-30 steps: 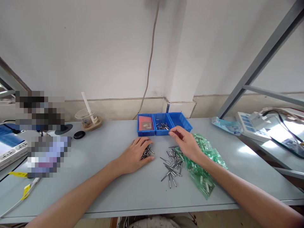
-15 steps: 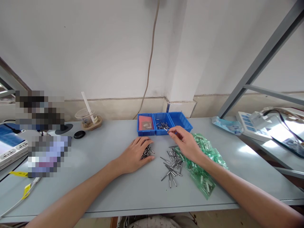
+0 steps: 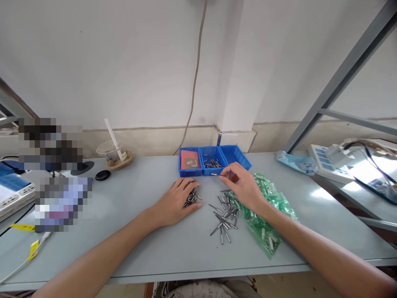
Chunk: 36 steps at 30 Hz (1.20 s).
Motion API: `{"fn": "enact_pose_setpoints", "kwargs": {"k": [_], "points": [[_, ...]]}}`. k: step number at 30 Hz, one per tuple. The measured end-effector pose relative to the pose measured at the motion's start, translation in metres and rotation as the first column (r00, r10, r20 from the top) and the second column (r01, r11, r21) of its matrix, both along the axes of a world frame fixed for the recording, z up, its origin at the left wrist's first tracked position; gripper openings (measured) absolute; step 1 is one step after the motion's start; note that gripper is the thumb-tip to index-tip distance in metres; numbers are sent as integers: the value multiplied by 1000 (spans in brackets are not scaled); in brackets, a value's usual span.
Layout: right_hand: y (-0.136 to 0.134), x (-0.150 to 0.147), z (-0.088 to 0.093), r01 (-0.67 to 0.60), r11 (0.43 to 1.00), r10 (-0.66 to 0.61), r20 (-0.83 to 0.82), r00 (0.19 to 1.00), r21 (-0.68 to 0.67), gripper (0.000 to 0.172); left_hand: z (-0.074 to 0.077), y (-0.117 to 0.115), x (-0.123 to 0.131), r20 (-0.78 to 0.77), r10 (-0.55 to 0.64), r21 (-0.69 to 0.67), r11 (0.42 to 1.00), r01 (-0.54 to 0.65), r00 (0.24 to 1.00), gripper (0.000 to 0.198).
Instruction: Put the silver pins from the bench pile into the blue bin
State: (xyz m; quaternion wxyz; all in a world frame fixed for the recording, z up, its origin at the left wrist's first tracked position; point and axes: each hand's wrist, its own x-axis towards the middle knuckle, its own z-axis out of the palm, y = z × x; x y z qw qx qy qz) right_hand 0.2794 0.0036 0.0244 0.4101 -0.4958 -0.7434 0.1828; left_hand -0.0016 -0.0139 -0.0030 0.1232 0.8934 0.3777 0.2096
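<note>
My left hand [image 3: 177,202] rests on the table, fingers spread and curved beside a small pile of metal rivets [image 3: 191,198], partly covering it. My right hand [image 3: 240,185] pinches one slim silver rivet [image 3: 214,174] between thumb and fingertips, just in front of the middle blue bin [image 3: 214,172]. More rivets lie inside that bin. Below my right hand, a loose heap of rivets [image 3: 228,215] is scattered over the tabletop. A green plastic bag [image 3: 263,225] holding small pieces lies under and beside my right wrist.
A left blue bin [image 3: 190,174] holds a reddish packet, and a right blue bin [image 3: 235,156] adjoins the middle one. A cup with a straw [image 3: 115,150], a black round object [image 3: 102,175] and power strips [image 3: 18,198] stand left. A blue packet [image 3: 297,162] lies right.
My right hand has dropped slightly, and the pinched rivet now shows lying sideways at the bin's front. My left hand stays in place.
</note>
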Motion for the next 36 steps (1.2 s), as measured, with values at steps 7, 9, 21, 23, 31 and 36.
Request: {"fn": "enact_pose_setpoints", "kwargs": {"k": [7, 9, 21, 23, 31, 36], "points": [[2, 0, 3, -82, 981, 48, -190, 981, -177, 19, -1, 1, -1, 2, -7, 1, 1000, 7, 1000, 51], [2, 0, 5, -147, 952, 62, -299, 952, -270, 25, -2, 1, -1, 0, -5, 0, 1000, 5, 1000, 50], [7, 5, 0, -366, 788, -79, -672, 736, -495, 43, 0, 1, 0, -15, 4, -12, 1000, -4, 1000, 50], [8, 5, 0, -295, 825, -89, -626, 775, -482, 41, 1, 0, 0, -13, 4, -18, 1000, -5, 1000, 50], [8, 4, 1, -276, 836, -89, -615, 784, -474, 35, 1, 0, 0, -12, -1, -17, 1000, 1, 1000, 51], [10, 4, -2, -280, 838, -93, -629, 772, -468, 36, 0, 0, 0, -17, 0, -15, 1000, 0, 1000, 50]]}}
